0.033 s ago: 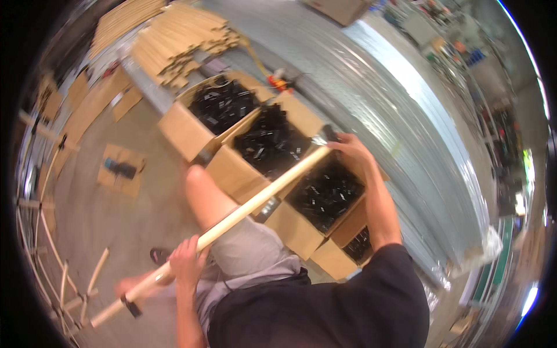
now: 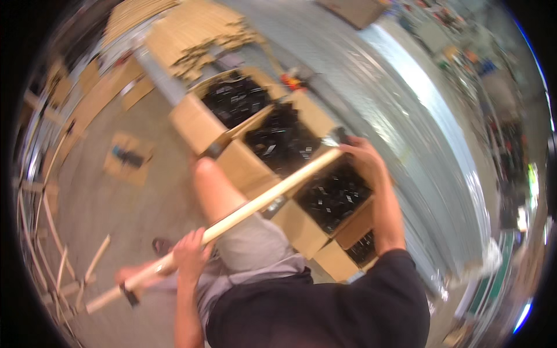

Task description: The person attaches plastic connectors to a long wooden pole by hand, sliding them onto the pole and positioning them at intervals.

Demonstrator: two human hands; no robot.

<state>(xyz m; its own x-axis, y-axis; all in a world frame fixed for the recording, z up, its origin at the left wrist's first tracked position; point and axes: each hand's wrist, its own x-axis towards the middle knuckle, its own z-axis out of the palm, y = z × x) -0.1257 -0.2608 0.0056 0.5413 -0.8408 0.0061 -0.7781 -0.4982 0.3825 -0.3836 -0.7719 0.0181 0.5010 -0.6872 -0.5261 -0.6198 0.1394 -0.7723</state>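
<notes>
A long pale tube point(image 2: 261, 200) runs slantwise across my lap, over my bent knee and the cardboard boxes. My left hand point(image 2: 191, 255) is wrapped around it below the middle. At the tube's upper end my right hand point(image 2: 364, 156) is closed about a black fitting point(image 2: 341, 137) with a shiny part beside it; the fingers partly hide the grip. A second black fitting point(image 2: 129, 294) sits around the tube near its lower end. Beneath the raised end stands an open box of small black parts point(image 2: 333, 197).
Two more open boxes with black parts point(image 2: 281, 139) point(image 2: 235, 101) stand in a row beyond. Pale tubes point(image 2: 197, 35) are stacked at the far left. Long wrapped grey profiles point(image 2: 406, 127) lie along the right. A tool point(image 2: 127, 155) rests on cardboard; a tube frame point(image 2: 55, 249) stands left.
The whole view has shifted slightly, so the boxes and floor appear farther right. Both hands keep their places on the tube.
</notes>
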